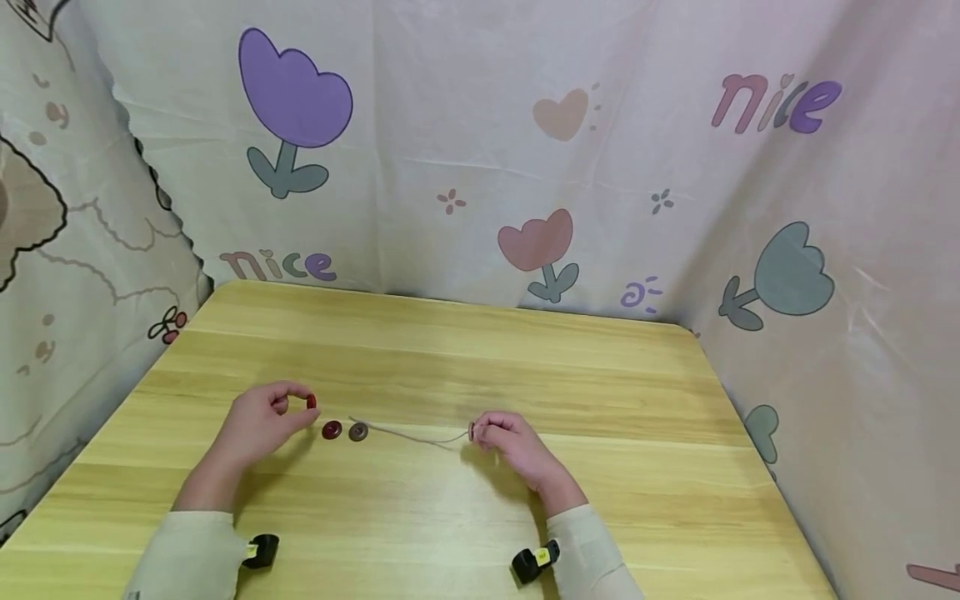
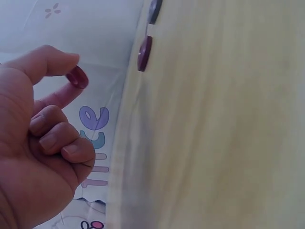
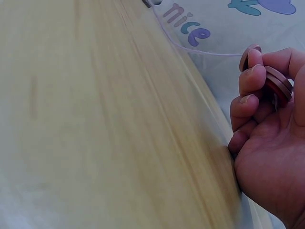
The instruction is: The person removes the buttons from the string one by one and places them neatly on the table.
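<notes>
One red button (image 1: 311, 402) is above the surface (image 1: 570, 358); it looks light, hard and perhaps slippery, so its rim seems good to pinch. The thin string (image 3: 214, 53) seems soft and limp. The left hand (image 1: 272, 417) pinches this button between thumb and finger, other fingers curled; the right hand (image 1: 517, 442) grips several buttons (image 3: 280, 85), from which the string runs leftward.
</notes>
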The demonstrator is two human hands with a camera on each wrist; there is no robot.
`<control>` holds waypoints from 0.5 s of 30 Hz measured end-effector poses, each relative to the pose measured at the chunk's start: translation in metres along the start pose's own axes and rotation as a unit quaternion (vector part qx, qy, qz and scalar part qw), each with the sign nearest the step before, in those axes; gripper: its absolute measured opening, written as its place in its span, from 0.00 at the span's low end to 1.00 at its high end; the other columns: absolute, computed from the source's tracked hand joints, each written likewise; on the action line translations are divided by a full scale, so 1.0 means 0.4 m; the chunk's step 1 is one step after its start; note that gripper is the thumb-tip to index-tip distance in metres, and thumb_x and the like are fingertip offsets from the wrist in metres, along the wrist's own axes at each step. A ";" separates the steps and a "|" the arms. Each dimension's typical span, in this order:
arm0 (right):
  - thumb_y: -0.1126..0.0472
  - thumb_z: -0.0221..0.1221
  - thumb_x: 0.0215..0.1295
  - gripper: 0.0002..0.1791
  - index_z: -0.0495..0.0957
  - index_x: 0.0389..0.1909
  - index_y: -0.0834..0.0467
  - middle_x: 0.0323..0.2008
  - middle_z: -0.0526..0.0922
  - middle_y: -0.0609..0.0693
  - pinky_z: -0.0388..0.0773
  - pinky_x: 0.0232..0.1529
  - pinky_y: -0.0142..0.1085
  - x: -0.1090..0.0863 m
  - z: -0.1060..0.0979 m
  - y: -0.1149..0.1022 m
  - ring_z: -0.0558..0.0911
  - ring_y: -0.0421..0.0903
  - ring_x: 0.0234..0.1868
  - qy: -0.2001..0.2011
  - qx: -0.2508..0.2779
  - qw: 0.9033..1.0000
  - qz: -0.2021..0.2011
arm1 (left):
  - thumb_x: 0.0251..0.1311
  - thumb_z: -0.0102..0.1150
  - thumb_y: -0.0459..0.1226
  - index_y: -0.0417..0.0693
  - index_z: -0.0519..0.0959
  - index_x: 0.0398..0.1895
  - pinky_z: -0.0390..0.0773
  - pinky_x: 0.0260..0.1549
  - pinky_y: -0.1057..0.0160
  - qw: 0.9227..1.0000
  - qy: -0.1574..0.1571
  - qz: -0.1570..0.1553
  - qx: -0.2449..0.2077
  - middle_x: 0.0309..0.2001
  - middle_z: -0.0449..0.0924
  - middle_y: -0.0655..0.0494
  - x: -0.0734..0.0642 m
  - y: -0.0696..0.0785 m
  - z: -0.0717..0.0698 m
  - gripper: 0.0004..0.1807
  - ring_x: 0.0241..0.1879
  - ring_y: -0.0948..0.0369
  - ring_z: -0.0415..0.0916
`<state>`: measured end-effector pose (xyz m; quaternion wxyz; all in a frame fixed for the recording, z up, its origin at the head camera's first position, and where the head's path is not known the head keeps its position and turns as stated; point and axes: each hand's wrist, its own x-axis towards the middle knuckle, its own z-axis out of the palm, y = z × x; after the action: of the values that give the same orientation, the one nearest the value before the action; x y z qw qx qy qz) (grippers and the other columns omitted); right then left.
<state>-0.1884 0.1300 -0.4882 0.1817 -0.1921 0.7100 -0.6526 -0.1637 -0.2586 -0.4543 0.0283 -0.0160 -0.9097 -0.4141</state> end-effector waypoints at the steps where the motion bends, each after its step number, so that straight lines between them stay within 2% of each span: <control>1: 0.68 0.49 0.72 0.12 0.74 0.33 0.74 0.37 0.73 0.72 0.69 0.56 0.41 0.000 0.000 -0.001 0.77 0.53 0.49 -0.001 0.001 1.000 0.000 | 0.61 0.68 0.41 0.43 0.82 0.45 0.57 0.16 0.64 1.000 -0.006 -0.002 0.002 0.19 0.54 0.59 -0.001 -0.003 0.001 0.14 0.17 0.62 0.53; 9: 0.67 0.50 0.72 0.13 0.73 0.33 0.75 0.34 0.73 0.67 0.70 0.52 0.41 0.003 -0.001 -0.003 0.76 0.52 0.44 -0.004 0.005 1.000 -0.007 | 0.56 0.71 0.36 0.39 0.83 0.45 0.59 0.20 0.62 0.999 -0.046 -0.005 0.017 0.20 0.59 0.58 -0.005 -0.023 0.011 0.16 0.19 0.61 0.57; 15: 0.67 0.50 0.72 0.12 0.73 0.33 0.75 0.34 0.72 0.71 0.70 0.52 0.40 0.001 -0.001 0.000 0.75 0.53 0.43 -0.004 0.005 1.000 -0.009 | 0.53 0.72 0.35 0.38 0.84 0.44 0.59 0.19 0.63 0.998 -0.057 0.000 0.024 0.20 0.59 0.58 -0.008 -0.033 0.012 0.15 0.18 0.62 0.56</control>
<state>-0.1890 0.1301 -0.4883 0.1794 -0.2006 0.7041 -0.6571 -0.1615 -0.2635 -0.4677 -0.0228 -0.0390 -0.9195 -0.3906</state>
